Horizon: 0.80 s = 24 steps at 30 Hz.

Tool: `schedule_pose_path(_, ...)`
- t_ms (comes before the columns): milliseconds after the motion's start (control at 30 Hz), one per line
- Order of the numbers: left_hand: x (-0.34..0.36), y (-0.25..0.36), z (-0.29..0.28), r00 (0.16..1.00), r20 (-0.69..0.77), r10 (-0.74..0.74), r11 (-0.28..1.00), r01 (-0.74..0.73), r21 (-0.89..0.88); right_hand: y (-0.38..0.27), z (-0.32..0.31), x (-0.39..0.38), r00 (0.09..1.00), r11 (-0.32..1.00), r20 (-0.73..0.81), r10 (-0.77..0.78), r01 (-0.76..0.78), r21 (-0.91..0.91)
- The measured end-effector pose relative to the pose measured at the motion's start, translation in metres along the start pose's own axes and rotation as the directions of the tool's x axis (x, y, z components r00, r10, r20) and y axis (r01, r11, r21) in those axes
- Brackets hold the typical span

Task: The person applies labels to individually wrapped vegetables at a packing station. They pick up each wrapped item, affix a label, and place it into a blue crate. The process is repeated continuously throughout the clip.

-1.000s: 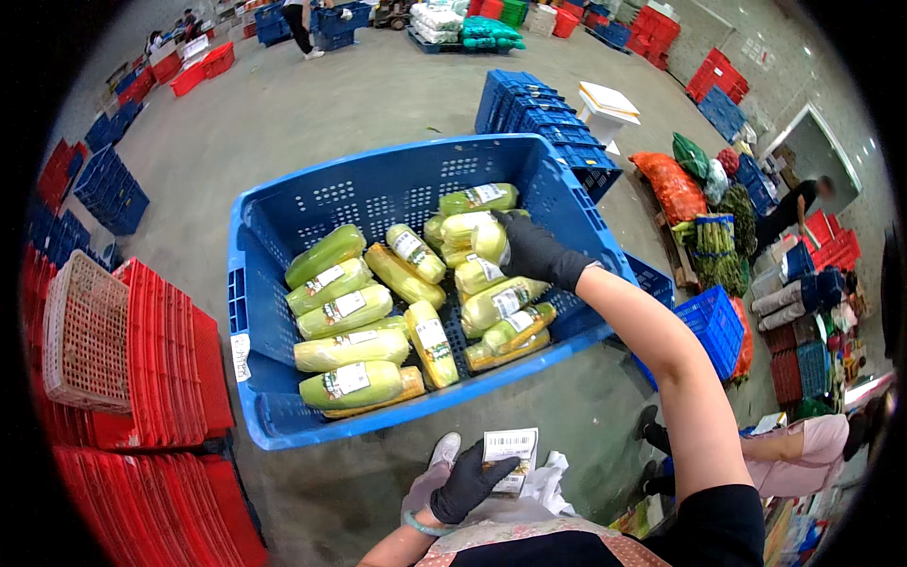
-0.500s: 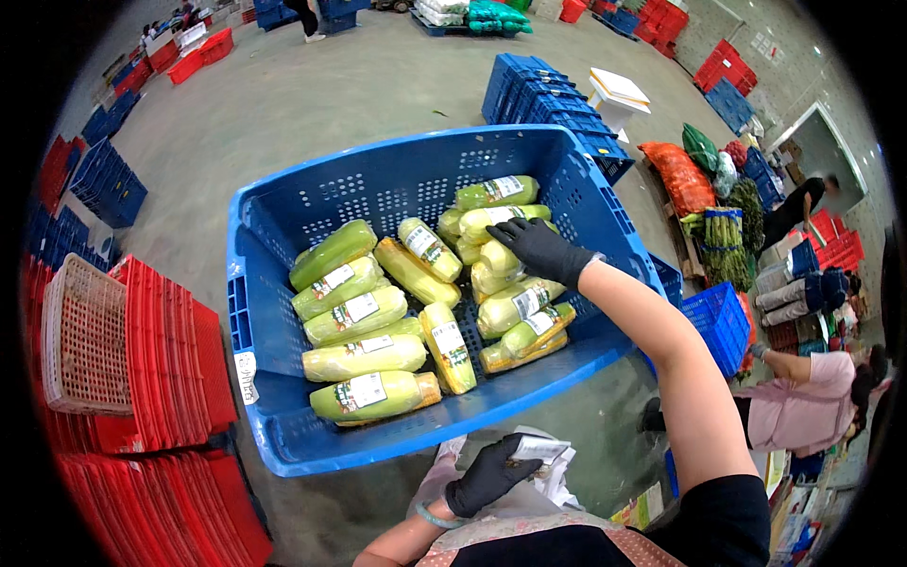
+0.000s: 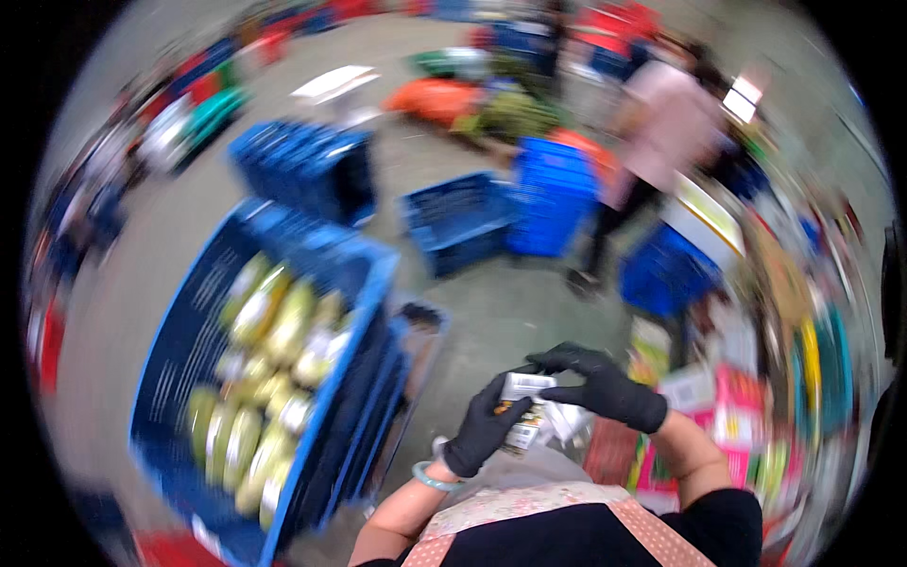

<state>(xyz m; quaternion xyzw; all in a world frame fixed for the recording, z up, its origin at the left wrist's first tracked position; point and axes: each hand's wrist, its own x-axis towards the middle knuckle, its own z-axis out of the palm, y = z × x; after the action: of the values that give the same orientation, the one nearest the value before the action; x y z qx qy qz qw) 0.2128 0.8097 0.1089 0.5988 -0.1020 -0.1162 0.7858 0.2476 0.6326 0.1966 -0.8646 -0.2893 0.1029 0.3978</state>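
Both my hands wear black gloves and meet in front of my apron. My left hand [image 3: 485, 427] is closed on a small stack of printed labels [image 3: 525, 386]. Thumb and fingers of my right hand [image 3: 605, 389] come from the other side and close on the stack's edge; some finger contact is hidden. White label paper [image 3: 565, 420] hangs below the stack. To the left, apart from my hands, stands a blue perforated crate [image 3: 170, 350] holding several wrapped corn cobs [image 3: 244, 444], green to yellow, many with white labels.
Beneath the crate are more blue crates [image 3: 378, 416]. Ahead stand an open blue crate [image 3: 458, 222], a bright blue crate stack [image 3: 553, 198] and a dark blue one [image 3: 307, 170]. A person in pink [image 3: 657, 132] is at the right, near cartons [image 3: 727, 406].
My view has swung to the right, so the corn crate now lies at the left. My right hand has left the corn and come to the labels in my left hand.
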Motion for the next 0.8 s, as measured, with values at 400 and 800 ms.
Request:
schedule_pose_path(400,0.042,-0.056,0.363,0.678,0.687,-0.261,0.961,0.116,0.251,0.053,-0.044,-0.366,0.056,0.859,-0.885,0.463,-0.274,0.432)
schedule_pose_path(800,-0.019,-0.155,0.627,0.668,0.705,-0.240,0.971,0.165,0.175,0.163,-0.129,-0.605,0.041,0.692,-0.698,0.715,0.107,0.714)
